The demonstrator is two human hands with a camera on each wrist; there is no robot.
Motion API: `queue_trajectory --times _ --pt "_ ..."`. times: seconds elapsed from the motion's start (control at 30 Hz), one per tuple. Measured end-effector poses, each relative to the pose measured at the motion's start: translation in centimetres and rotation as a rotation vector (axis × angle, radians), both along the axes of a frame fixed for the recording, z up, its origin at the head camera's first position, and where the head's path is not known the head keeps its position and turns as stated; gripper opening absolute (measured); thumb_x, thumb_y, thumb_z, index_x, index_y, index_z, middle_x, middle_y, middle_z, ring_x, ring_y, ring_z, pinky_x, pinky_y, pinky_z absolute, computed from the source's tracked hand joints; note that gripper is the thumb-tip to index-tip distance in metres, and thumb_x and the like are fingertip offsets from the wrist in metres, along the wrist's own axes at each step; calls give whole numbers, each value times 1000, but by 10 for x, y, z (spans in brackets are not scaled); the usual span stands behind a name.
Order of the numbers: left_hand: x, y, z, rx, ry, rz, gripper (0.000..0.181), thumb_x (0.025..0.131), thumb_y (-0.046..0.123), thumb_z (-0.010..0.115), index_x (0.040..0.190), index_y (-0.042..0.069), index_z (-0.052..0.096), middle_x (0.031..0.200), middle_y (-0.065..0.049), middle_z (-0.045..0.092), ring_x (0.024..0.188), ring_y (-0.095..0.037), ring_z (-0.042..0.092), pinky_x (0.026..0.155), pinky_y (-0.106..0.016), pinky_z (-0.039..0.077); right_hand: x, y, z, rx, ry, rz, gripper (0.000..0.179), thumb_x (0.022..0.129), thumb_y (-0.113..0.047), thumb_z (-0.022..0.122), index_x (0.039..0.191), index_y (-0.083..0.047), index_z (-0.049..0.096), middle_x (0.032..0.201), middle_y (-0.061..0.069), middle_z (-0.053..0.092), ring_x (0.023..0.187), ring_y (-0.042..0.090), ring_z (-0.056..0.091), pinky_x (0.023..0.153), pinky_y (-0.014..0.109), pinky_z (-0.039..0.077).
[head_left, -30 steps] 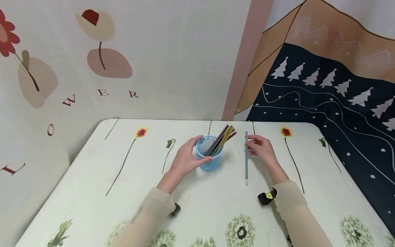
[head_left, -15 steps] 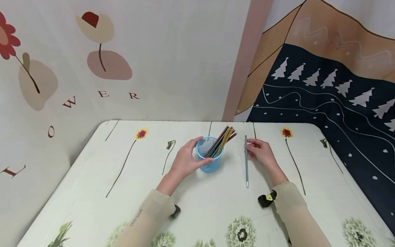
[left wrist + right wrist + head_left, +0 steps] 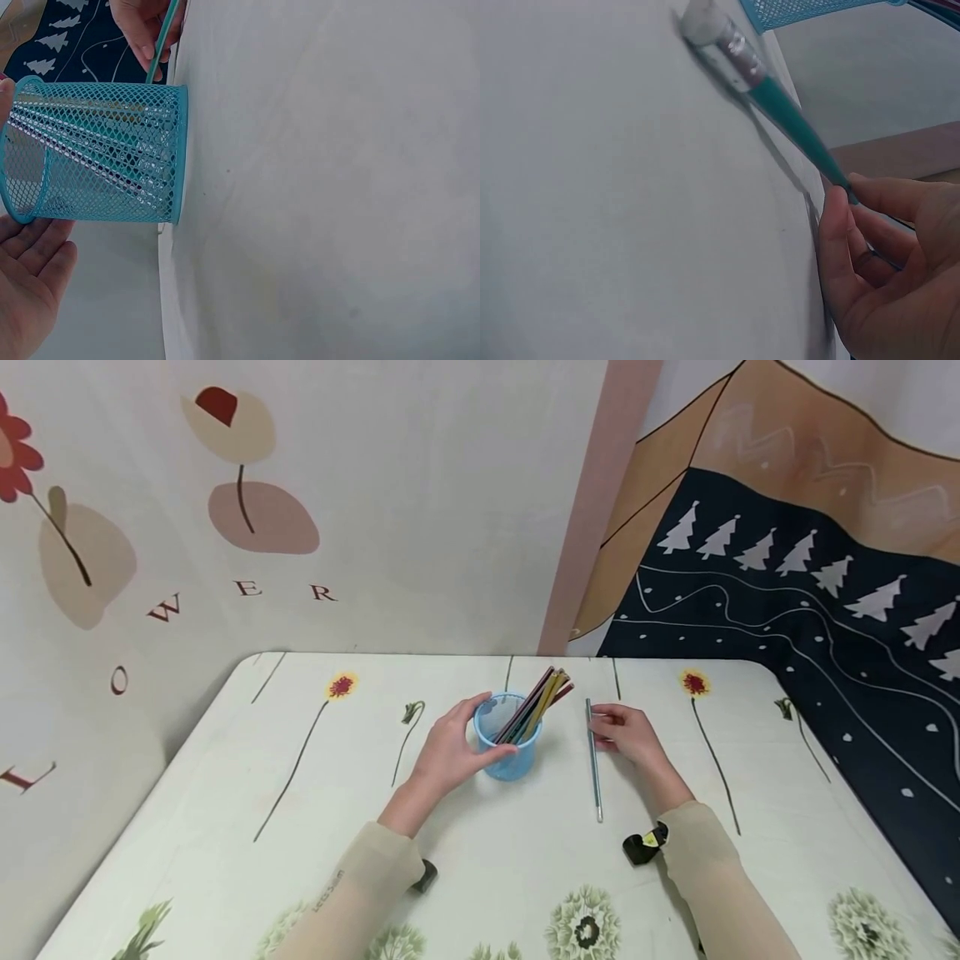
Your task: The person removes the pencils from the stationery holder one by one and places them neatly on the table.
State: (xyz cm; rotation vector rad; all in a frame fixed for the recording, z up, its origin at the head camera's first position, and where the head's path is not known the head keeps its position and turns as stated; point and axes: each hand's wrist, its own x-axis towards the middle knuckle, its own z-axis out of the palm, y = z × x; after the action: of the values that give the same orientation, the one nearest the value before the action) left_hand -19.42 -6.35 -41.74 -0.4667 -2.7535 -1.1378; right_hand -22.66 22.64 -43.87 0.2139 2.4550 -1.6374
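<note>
A light blue mesh pencil cup (image 3: 513,767) stands upright on the table. My left hand (image 3: 450,747) grips it near the rim, thumb at the front and fingers along the far left side. Several pencils (image 3: 551,689) lean to the right inside the cup; in the left wrist view they show through the mesh wall. Just right of the cup, my right hand (image 3: 630,733) pinches a teal pencil (image 3: 595,777) near its far end. Its white eraser (image 3: 705,19), set in a silvery band, points back towards me, close over the cloth.
A white flower-printed cloth (image 3: 300,877) covers the table. Behind it hang a pale printed curtain (image 3: 420,510) and a dark fabric with white trees (image 3: 750,602). Black wrist devices sit under both sleeves, one (image 3: 641,847) showing beside the right cuff.
My right hand has drawn slightly towards me and to the left, bringing the teal pencil nearer the cup. The pencil's far end now slants left. My left hand has stayed on the cup.
</note>
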Motion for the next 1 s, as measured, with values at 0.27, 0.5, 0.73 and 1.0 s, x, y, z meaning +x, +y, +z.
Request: queue_trajectory --times 0.27,0.5,0.73,1.0 --pt "-2 -1 4 3 2 -12 89 75 48 85 147 13 47 144 -9 57 131 -30 56 106 -49 50 -1 -6 -1 66 9 -29 40 98 -9 61 135 3 57 100 7 61 73 1 60 66 14 56" --pt "-1 -2 5 -9 -30 -15 90 75 50 84 148 13 46 145 -10 57 132 -30 56 107 -49 49 1 -10 0 133 2 -49 37 96 -9 64 132 1 61 97 5 58 73 5 57 64 14 54" --pt "-4 -2 1 -5 -32 -25 90 76 50 83 148 13 45 145 -9 56 133 -30 55 108 -49 48 -1 -12 -5 188 8 -42 37 96 -9 65 131 0 62 97 7 58 74 8 56 63 13 53" --pt "-8 -2 3 -5 -19 -33 90 75 50 84 148 12 45 145 -9 56 133 -29 55 108 -48 48 -5 -12 -3 223 28 -41 38 94 -7 67 131 1 61 96 8 60 71 7 56 62 13 52"
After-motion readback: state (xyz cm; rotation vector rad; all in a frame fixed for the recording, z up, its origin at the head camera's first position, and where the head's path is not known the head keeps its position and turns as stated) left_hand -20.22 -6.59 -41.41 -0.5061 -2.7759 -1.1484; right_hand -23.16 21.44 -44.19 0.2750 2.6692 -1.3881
